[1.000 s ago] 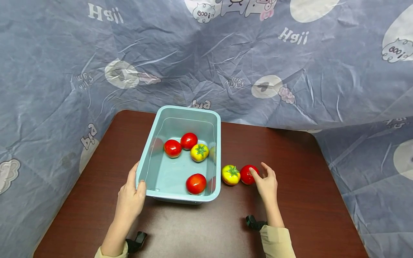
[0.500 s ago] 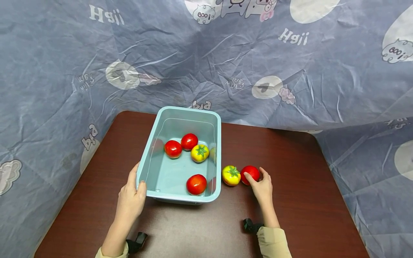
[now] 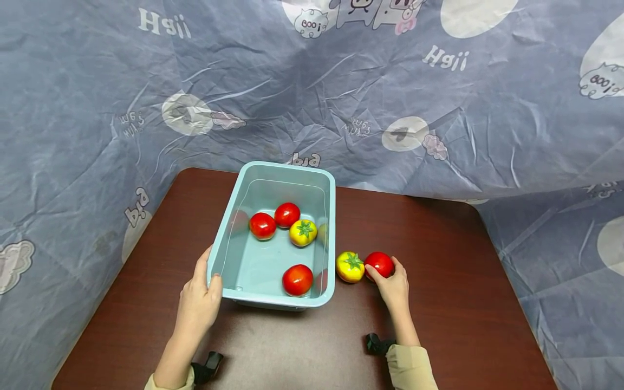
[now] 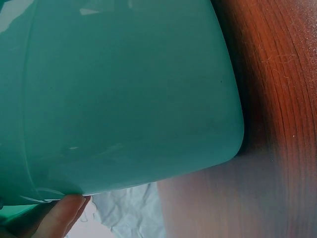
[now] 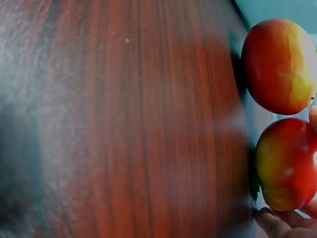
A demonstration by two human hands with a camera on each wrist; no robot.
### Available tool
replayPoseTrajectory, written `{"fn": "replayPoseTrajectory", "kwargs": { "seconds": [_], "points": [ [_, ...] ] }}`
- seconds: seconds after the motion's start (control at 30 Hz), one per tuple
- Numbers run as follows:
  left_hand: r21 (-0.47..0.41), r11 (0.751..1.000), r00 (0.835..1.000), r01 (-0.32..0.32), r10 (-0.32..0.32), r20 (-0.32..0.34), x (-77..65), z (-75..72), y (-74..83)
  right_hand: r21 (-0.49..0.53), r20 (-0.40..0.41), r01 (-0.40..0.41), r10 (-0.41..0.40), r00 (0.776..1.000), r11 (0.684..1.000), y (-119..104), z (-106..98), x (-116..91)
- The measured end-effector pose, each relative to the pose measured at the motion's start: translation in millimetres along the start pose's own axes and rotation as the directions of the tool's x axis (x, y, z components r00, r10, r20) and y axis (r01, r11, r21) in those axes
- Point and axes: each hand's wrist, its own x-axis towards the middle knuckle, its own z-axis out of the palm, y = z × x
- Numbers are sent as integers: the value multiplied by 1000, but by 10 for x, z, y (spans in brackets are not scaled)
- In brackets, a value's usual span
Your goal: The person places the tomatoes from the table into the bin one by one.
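My left hand (image 3: 199, 300) grips the near left corner of a light blue plastic bin (image 3: 330, 238), thumb at the rim. In the left wrist view the bin's outer wall (image 4: 133, 99) takes up most of the frame, with a fingertip (image 4: 67, 213) below it. To the right of the bin, my right hand (image 3: 395, 284) holds a red tomato (image 3: 379, 264) between thumb and fingers. Touching distance from it, a yellow tomato (image 3: 350, 267) with a green leafy top stands by the bin's right wall. The right wrist view shows the held tomato (image 5: 287, 163) from its red and yellowish underside.
Inside the bin lie a yellow tomato (image 3: 303, 233) and three red ones, one red tomato (image 3: 297, 280) near the front wall. The dark brown table (image 3: 439, 244) ends at a grey-blue printed cloth (image 3: 273, 97) hung behind it.
My right hand has moved slightly left and down onto the red tomato, its thumb and fingers closing around it. The left hand keeps its grip on the bin.
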Motion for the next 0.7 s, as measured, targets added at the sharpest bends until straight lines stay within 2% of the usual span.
{"fn": "replayPoseTrajectory", "kwargs": {
  "seconds": [0.37, 0.7],
  "points": [
    [1, 1000, 1000, -3, 3, -7, -1, 4, -7, 22, -34, 2, -2, 999, 1000, 1, 1, -8],
    [2, 1000, 1000, -9, 9, -14, -4, 6, -4, 82, -73, -2, 8, 997, 997, -61, -154, 17]
  ]
}}
